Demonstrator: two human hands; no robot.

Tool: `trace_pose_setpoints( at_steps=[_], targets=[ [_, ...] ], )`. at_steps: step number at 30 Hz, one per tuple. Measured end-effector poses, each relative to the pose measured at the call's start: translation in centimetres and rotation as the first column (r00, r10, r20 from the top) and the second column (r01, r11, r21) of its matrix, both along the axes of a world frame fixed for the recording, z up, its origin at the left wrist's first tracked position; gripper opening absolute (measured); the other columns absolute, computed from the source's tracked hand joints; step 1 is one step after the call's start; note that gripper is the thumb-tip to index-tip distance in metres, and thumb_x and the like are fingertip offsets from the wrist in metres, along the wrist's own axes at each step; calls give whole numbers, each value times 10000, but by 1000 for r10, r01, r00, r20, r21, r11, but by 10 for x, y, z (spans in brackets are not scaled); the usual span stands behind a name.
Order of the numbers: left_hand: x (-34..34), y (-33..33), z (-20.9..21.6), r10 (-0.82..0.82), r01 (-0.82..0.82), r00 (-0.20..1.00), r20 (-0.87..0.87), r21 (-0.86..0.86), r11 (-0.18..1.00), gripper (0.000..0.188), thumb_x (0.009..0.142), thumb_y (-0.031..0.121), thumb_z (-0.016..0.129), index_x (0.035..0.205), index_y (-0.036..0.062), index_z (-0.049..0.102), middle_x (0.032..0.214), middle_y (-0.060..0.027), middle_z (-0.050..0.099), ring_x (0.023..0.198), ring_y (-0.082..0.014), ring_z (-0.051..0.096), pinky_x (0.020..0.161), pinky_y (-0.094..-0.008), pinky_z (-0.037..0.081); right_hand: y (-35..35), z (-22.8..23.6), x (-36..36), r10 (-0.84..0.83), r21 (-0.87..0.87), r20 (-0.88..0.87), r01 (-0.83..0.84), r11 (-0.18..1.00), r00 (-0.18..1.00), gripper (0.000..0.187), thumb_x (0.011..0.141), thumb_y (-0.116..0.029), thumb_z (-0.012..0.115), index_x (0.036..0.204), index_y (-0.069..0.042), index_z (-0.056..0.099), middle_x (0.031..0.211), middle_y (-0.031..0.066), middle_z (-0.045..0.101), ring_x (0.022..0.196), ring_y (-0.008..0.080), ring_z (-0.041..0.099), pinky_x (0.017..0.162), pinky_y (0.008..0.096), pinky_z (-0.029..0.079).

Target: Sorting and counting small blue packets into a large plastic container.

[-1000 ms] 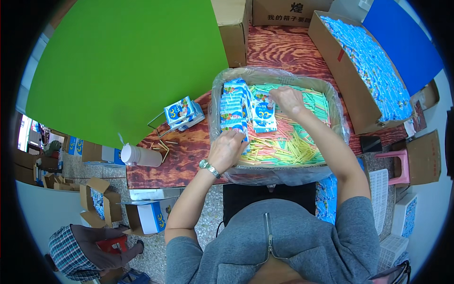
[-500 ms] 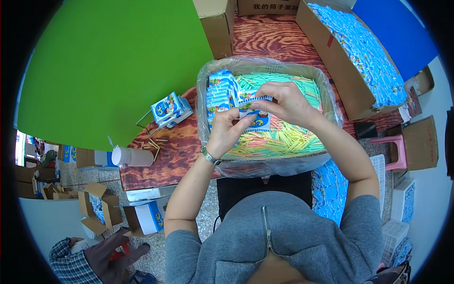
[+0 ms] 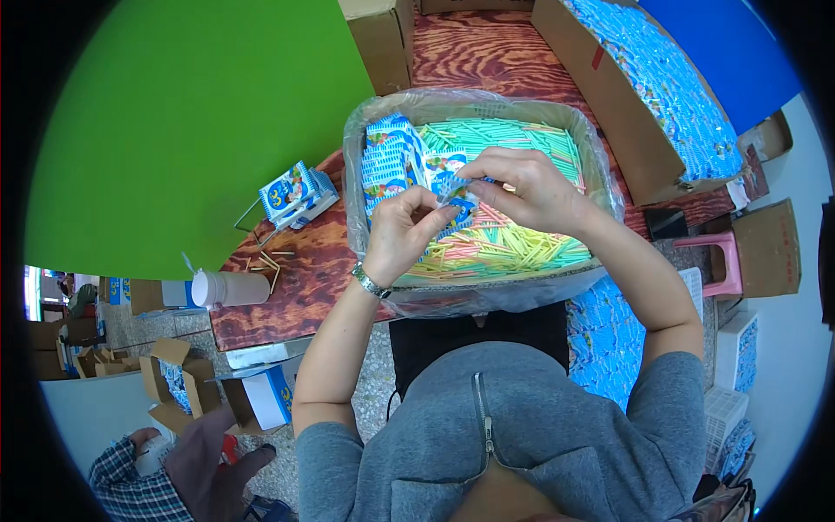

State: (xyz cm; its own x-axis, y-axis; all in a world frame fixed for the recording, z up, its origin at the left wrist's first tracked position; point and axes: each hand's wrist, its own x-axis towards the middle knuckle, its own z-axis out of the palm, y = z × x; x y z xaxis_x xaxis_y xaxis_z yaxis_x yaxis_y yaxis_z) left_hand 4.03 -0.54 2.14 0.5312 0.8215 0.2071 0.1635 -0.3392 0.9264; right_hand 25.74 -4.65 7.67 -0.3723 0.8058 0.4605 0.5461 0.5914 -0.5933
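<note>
Both hands meet over the plastic-lined box (image 3: 600, 152), which is full of thin pastel sticks (image 3: 513, 252) in green, yellow and pink. Between their fingertips is a small blue-and-white packet (image 3: 448, 187). My left hand (image 3: 398, 233), with a metal watch at the wrist, pinches its near left side. From the right, my right hand (image 3: 529, 187) has its thumb and fingers bent in on the packet's edge, partly covering it. Stacked packets (image 3: 385, 170) of the same print lie on the sticks at the box's left. Another printed packet surface (image 3: 459, 217) shows just below the fingers.
More packets (image 3: 291, 193) sit in a wire stand on the left, near a white bottle (image 3: 230, 289) and loose sticks (image 3: 270, 263). A long carton (image 3: 622, 113) full of packets stands back right. A pink stool (image 3: 724, 261) is at right; another person (image 3: 148, 478) sits lower left.
My fingers have shifted on the packet, which now looks tilted and bent up between them. The whole view has slid a little, so the box appears farther left and higher.
</note>
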Motion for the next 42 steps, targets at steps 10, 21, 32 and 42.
trace_pose_setpoints(
  at_steps=[10,21,32,42],
  targets=[
    [-7,7,-26,113,-111,993,43,-34,993,289,789,209,805,717,30,590,643,-3,594,570,-57,535,507,-223,427,-2,-97,21,-172,-27,736,283,959,655,476,764,-407,748,944,4,589,887,135,591,937,303,605,718,400,549],
    [-10,6,-27,104,-100,994,39,-84,991,263,808,166,785,741,38,565,678,15,593,597,-30,521,521,-203,416,-1,-115,15,-188,118,882,184,976,432,169,797,-152,568,888,-17,614,878,121,590,901,269,583,633,392,486],
    [-11,2,-19,85,-81,995,49,-75,994,255,837,131,760,763,51,530,703,39,579,619,-2,493,531,-174,394,1,-102,30,-72,-86,825,251,964,561,187,823,-120,539,950,0,606,964,181,631,968,328,598,811,485,458],
    [-11,-5,-10,207,-200,977,-48,122,972,255,790,180,789,744,32,587,655,-4,619,574,-63,547,512,-254,431,-5,-24,51,-1,-434,605,331,838,796,273,998,-278,474,933,-16,513,785,159,654,726,303,668,662,429,523]
  ],
)
